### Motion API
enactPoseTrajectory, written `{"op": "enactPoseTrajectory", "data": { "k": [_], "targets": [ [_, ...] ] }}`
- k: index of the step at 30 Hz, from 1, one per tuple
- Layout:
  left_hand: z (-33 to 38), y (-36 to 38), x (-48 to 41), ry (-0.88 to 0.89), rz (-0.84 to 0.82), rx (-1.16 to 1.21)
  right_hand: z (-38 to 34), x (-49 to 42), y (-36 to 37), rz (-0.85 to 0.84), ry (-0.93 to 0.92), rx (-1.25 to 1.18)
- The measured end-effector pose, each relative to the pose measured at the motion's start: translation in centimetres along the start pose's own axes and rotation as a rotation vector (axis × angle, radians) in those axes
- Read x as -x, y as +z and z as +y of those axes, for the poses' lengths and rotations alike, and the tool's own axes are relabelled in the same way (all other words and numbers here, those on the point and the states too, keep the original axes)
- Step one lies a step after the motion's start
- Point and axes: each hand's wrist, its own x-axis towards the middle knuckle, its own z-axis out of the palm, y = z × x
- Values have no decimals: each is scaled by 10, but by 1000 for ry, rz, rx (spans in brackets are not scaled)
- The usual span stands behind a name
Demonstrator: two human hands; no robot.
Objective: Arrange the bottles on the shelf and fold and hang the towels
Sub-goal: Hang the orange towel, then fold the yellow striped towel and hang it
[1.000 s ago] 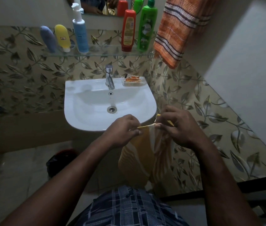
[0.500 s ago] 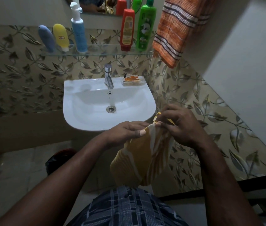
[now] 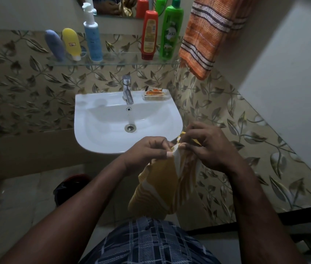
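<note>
Two towels in view, five bottles on the shelf. Left grip point(image 3: 147, 149), a bare hand: fingers curled, thumb and forefinger pinching the upper edge of the yellow towel point(image 3: 162, 187). Right grip point(image 3: 211, 147), the other bare hand: likewise closed on that same edge, right beside the left, just in front of the near rim of the sink point(image 3: 86, 115); impossible to tell whether the fingertips of the two actually touch.

Yellow towel with white stripes: bunched at the top between both pinches, hanging loose below them, above a checked garment point(image 3: 151, 242) at the bottom of the view.

Orange towel point(image 3: 208, 35) with dark and pale stripes: hanging high on the right-hand wall, lower corner just beside the right end of the glass shelf point(image 3: 112, 62).

On that shelf, from left to right: blue-grey tube point(image 3: 54, 44) and yellow tube point(image 3: 71, 43), both leaning, close together; blue pump bottle point(image 3: 92, 39), upright, just beside them; then, well apart, red bottle point(image 3: 149, 35) and green bottle point(image 3: 171, 35), side by side. Mirror point(image 3: 112, 6) above, with reflected bottle tops and hands.

Below the shelf: chrome tap point(image 3: 127, 90) at the back of the sink, soap dish point(image 3: 155, 95) to its right with orange packets inside. Leaf-patterned tiles on both walls. Dark, red-edged object point(image 3: 71, 187) on the floor left of the forearms, too dim to identify.
</note>
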Motion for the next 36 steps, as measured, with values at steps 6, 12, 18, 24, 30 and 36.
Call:
{"op": "enactPoseTrajectory", "data": {
  "k": [6,12,18,24,30,36],
  "targets": [
    [-9,-3,4,137,182,-515,0,-2,-2,17,18,-2],
    [-24,-12,6,115,240,-701,1,-4,-6,33,37,13],
    [-24,-17,9,-12,240,-310,3,-4,-9,46,50,5],
    [-23,-15,14,-20,281,-63,6,-4,-15,80,69,-18],
    [-27,-16,13,112,448,-350,6,-2,-13,96,71,-14],
    [-26,-13,16,154,556,-443,9,-1,-14,104,83,-11]
  ]
}}
